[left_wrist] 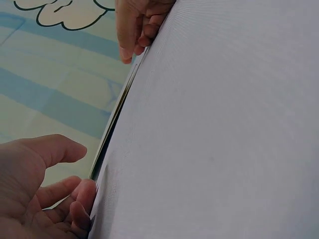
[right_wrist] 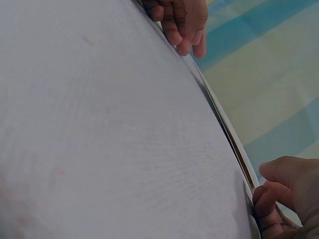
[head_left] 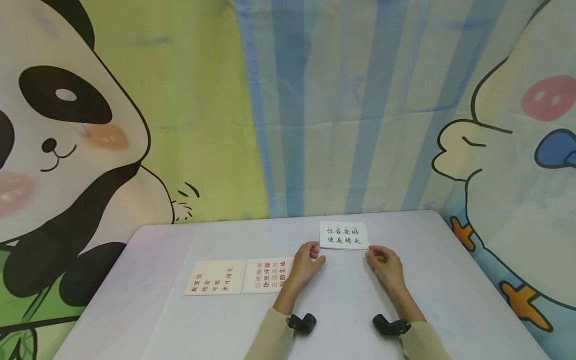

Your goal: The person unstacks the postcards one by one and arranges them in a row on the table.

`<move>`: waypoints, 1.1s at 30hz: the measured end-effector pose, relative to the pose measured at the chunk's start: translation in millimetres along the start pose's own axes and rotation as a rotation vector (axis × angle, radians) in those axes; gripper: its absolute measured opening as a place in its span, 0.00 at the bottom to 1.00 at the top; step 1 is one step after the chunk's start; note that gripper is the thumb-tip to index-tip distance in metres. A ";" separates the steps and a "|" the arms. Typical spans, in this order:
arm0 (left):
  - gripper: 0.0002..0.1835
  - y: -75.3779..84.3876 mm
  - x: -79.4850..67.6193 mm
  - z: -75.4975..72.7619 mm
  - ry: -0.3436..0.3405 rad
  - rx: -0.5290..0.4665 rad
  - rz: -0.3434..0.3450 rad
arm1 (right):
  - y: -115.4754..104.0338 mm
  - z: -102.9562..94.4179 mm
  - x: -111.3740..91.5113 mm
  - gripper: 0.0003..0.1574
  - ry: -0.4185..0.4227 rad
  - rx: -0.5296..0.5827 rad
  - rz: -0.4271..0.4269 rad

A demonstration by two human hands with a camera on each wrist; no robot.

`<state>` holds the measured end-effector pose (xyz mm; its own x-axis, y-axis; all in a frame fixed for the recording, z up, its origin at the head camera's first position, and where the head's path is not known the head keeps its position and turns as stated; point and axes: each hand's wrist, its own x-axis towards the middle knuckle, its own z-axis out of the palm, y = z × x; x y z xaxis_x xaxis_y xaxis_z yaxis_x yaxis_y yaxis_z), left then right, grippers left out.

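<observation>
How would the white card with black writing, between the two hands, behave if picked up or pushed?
The white card is probably fairly stiff, since its edge runs straight in both wrist views. That edge also looks thin, so it is likely light. Flat and low, it would probably slide on the table rather than roll.

The left arm (head_left: 272, 334) slants toward one o'clock, the right arm (head_left: 422, 339) toward eleven. The left hand (head_left: 306, 266) lies at nine o'clock from the right hand (head_left: 388, 267), apart from it; both have loosely bent fingers, the left thumb pointing toward two.
</observation>
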<state>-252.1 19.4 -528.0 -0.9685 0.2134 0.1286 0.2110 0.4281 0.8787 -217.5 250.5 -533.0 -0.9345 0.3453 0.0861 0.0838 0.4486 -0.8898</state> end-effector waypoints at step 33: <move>0.24 -3.8 -0.2 -0.2 -0.030 0.059 0.005 | -5.6 -1.5 -3.6 0.26 -0.052 -0.113 0.005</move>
<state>-252.7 17.5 -531.2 -0.9632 0.2414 0.1185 0.2243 0.4782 0.8491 -214.0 247.9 -527.7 -0.9503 0.3064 0.0558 0.1244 0.5376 -0.8339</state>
